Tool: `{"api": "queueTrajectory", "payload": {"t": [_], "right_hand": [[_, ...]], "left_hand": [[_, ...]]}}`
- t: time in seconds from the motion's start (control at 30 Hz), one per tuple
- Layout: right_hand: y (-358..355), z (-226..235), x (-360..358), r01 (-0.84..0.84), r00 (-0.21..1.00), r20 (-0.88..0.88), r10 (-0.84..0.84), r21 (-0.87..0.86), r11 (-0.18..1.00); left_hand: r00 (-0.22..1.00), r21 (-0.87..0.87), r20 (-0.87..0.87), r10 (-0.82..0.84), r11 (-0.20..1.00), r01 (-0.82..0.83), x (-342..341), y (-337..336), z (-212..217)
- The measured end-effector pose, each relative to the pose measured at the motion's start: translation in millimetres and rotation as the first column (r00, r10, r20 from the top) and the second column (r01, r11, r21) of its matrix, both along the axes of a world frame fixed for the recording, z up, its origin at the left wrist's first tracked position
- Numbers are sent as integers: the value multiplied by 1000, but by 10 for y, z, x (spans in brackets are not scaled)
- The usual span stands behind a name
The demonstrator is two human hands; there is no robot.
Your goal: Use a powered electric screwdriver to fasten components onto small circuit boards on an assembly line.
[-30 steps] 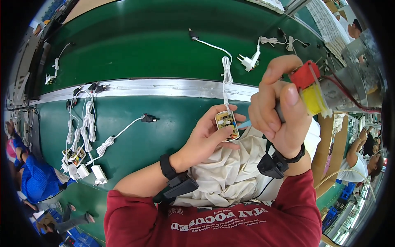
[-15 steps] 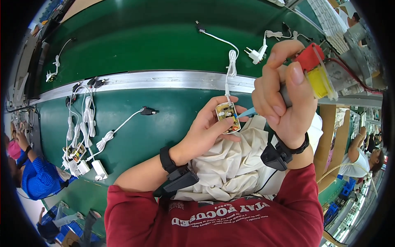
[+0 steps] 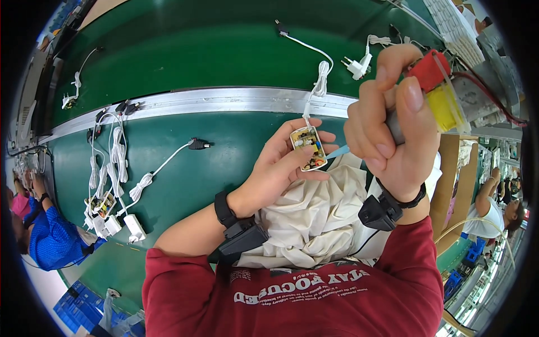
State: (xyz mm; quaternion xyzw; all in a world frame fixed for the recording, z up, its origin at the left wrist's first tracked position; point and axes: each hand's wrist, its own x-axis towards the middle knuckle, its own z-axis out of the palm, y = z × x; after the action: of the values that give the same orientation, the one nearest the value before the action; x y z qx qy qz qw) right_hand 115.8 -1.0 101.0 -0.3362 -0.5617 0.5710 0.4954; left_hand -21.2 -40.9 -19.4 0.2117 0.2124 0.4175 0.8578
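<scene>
My left hand (image 3: 272, 174) cradles an opened white power adapter (image 3: 309, 159), its circuit board facing up and my thumb resting across the parts. From its far end a white cable (image 3: 320, 84) runs over the metal rail to a black plug (image 3: 281, 27) on the green surface beyond. My right hand (image 3: 373, 123) is closed around a grey dispenser-like tool with a light-blue conical tip (image 3: 338, 152). Red (image 3: 429, 70) and yellow (image 3: 445, 109) parts sit at the tool's upper end. The blue tip points at the adapter's right edge; whether it touches, I cannot tell.
Several white adapters (image 3: 133, 227) with bundled cables lie on the green bench (image 3: 224, 126) to the left. Past the metal rail (image 3: 224, 100) lie more corded adapters, one with a two-pin plug (image 3: 356, 67). A cardboard box (image 3: 446, 185) stands at right. Other people work at both sides.
The adapter in my left hand has shifted slightly left and toward the rail. The blue tip has drawn back from over the board to its right edge, and my right hand has moved slightly right.
</scene>
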Motion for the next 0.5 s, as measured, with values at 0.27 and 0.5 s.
{"api": "queueTrajectory", "payload": {"t": [0.27,0.5], "right_hand": [[-24,-38,-23,22,999,-48,-25,-47,999],[-3,-47,-2,8,999,-48,-9,-19,1000]], "left_hand": [[997,-28,66,27,999,-26,-24,-5,-15],[996,-32,80,32,999,-29,-17,-8,-28]]}}
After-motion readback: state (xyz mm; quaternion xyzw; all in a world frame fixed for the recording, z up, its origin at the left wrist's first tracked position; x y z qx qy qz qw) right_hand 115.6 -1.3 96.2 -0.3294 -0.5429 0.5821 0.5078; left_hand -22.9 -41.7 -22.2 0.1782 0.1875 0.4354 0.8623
